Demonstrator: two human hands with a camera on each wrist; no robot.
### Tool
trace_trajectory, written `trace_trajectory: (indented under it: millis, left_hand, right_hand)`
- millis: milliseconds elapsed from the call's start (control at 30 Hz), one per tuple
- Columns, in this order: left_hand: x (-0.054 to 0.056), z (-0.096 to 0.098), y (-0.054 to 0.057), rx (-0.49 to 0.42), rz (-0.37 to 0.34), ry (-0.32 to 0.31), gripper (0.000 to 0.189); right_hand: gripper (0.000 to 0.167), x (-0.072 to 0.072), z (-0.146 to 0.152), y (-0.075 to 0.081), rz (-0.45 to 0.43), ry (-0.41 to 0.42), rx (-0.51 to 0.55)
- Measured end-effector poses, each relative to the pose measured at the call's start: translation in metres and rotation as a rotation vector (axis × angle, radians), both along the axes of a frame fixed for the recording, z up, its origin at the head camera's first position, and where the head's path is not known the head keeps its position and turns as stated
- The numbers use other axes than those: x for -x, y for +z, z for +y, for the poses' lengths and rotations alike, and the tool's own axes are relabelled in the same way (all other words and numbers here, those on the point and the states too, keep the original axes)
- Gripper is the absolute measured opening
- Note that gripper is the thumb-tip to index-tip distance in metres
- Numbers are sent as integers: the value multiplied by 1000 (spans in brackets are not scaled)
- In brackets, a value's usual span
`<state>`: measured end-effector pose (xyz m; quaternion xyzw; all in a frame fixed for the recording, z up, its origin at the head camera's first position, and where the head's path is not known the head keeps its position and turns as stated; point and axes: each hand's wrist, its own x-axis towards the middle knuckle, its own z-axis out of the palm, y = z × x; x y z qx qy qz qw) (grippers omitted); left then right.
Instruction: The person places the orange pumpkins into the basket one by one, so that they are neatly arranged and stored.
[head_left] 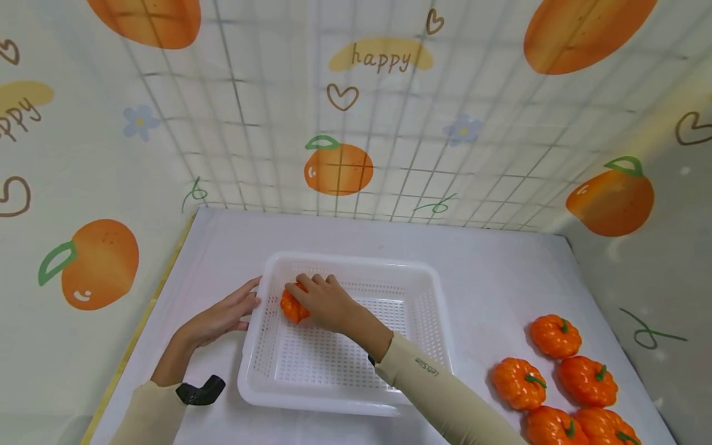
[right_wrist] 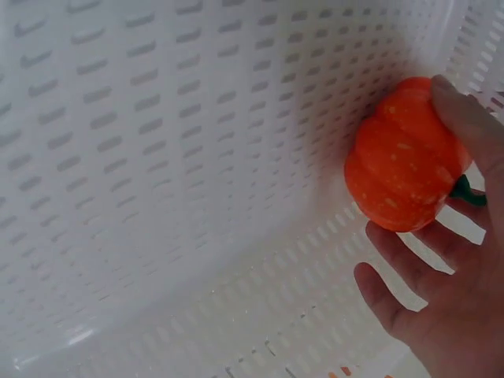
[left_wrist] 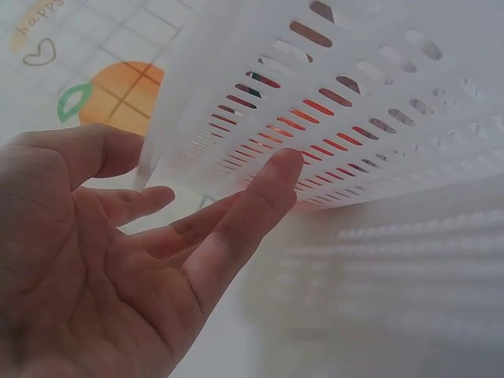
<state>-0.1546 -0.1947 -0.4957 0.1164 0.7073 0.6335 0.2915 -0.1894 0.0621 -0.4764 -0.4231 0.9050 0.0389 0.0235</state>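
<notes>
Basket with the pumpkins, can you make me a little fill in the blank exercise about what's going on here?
1. The right hand holds an orange pumpkin whose stem is coloured ____.
2. In the head view, the left hand is at the ____ side of the basket.
3. In the head view, ____ other pumpkins show to the right of the basket.

Missing words: green; left; five.

My right grip [head_left: 329, 304] partly hides the pumpkin [head_left: 292, 307] it holds; well right of that grip, the lower edge cuts off two more pumpkins [head_left: 603, 425].
</notes>
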Motion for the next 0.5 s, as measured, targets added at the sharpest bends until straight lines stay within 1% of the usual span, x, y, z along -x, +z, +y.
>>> trace_trajectory:
  millis: [233,500]
  left_hand:
    - [1,-1,0,-7,-3,-10,65]
    - [1,-1,-2,-11,-14,-4,63]
  right_hand:
    - [84,3,2,2,-86,-33,42]
    - [85,5,6,2,-96,-26,60]
